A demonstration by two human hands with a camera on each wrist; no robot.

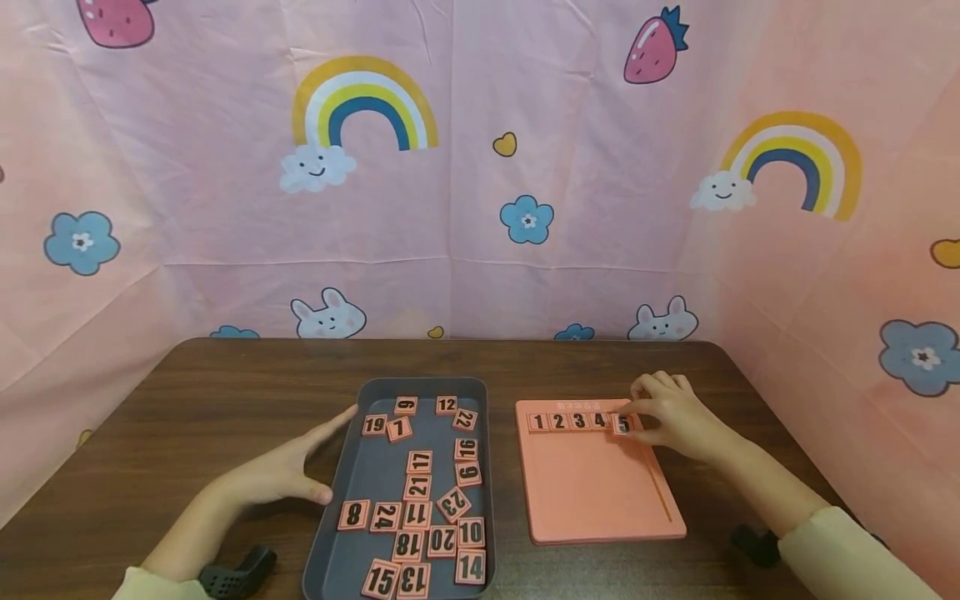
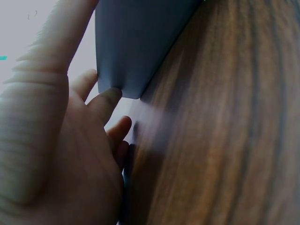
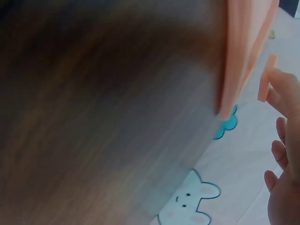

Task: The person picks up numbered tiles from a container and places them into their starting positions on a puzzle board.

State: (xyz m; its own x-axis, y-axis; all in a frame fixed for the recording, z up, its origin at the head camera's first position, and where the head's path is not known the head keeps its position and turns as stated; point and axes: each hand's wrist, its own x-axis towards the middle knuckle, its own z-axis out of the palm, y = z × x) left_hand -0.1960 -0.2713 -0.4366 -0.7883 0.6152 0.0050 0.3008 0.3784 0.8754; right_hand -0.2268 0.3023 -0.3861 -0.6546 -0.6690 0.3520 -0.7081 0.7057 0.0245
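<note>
My right hand (image 1: 678,419) pinches the number 5 tile (image 1: 623,425) between thumb and fingers, at the upper right of a pink puzzle board (image 1: 592,492). In the right wrist view that tile (image 3: 266,79) is held up off the board's surface (image 3: 234,56). Tiles 1 (image 1: 537,422), 2 (image 1: 558,422), 3 (image 1: 579,421) and 4 (image 1: 599,420) stand in a row along the board's top. My left hand (image 1: 273,475), fingers extended and thumb spread, touches the left side of a dark grey tray (image 1: 367,475); the left wrist view shows fingertips against the tray's wall (image 2: 136,47).
Several numbered tiles lie scattered in the tray at various angles, among them 7 (image 1: 399,429), 8 (image 1: 353,515) and 14 (image 1: 470,567). Tray and board stand side by side on a brown wooden table (image 1: 247,392). A patterned pink cloth (image 1: 465,208) hangs behind and at the sides.
</note>
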